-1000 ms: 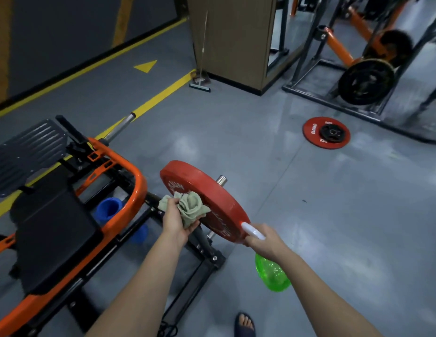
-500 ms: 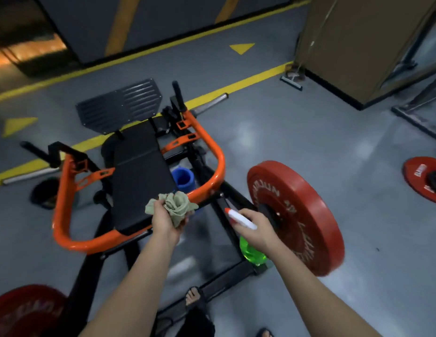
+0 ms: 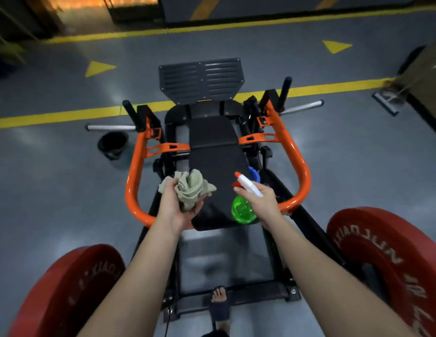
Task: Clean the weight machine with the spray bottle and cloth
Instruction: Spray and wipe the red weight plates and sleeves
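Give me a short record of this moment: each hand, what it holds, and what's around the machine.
left hand: holds a crumpled cloth over the near left of the seat pad
right hand: grips the spray bottle, nozzle aimed forward over the pad
machine: orange frame, foot plate at the far end
weights: left red plate, right red plate
floor: black bucket left of the frame

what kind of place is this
Most likely a gym: an orange-and-black metal weight machine, round red weight plates at its sides, and grey flooring marked with yellow lines.
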### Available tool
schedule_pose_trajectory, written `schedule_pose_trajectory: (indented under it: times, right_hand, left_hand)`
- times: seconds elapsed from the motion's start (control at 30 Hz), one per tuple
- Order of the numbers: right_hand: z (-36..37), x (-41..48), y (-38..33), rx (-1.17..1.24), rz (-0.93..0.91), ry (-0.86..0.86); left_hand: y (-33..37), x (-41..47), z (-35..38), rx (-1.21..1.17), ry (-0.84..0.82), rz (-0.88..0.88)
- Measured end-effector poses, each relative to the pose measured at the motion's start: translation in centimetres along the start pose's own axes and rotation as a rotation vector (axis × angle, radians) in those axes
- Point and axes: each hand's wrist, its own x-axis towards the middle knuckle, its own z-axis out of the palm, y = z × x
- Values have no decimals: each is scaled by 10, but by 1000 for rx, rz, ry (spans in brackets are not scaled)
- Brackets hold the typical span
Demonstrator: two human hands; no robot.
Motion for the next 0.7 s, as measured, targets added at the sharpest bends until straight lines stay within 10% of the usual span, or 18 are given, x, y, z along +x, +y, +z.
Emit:
schedule_pose_trajectory:
  times: [0.4, 0.7]
  right_hand:
    - [24, 59, 32, -294, -9, -22]
    - [-43, 29, 54, -307, 32, -88]
  left_hand:
    - [-13, 3, -50, 228, 102, -52]
    - [-71, 0, 3, 440, -198, -226]
